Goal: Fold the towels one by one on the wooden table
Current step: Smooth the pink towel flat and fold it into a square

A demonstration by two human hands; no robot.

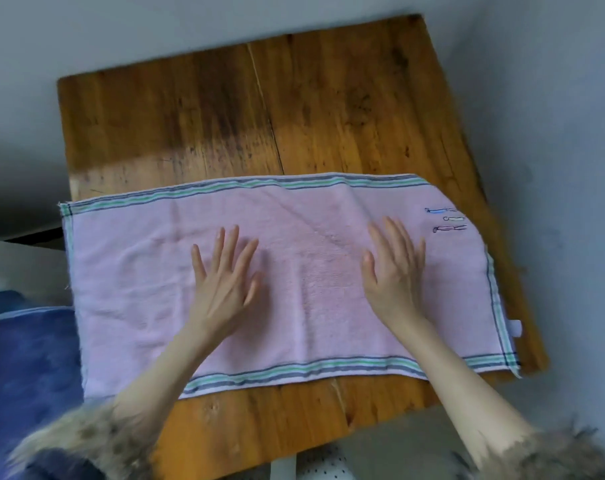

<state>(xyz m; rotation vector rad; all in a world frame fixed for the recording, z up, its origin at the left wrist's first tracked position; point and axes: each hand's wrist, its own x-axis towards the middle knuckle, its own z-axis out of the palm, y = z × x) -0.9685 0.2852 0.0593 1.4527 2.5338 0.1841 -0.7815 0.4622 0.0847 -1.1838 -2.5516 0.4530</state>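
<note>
The pink towel [294, 282] lies spread flat on the wooden surface [224, 126], and its long axis runs from my left to my right, a little tilted, with the right end lower in the view. Both my hands rest on its middle part: my left hand [224, 282] lies left of the centre and my right hand [394, 271] right of it, palms down. The fingers [231, 244] of both hands are straight and spread apart, they press on the cloth and grip nothing. The striped far edge is beyond my fingertips, and the striped near edge is close to my wrists, under the forearms. The left short end reaches the left edge of the surface and seems to hang a little over it; my left hand is nearer to this end. The right short end, near the small embroidery [446, 220] and a white label [515, 329], lies close to the right edge, and its far corner looks turned under; my right hand is nearer to it. I judge the towel is smoothed and the first fold is not yet made. Behind the towel there is much bare wood, so room for moving is there. At my left, beside the surface, lies a blue cloth [27, 358], maybe another towel.
</note>
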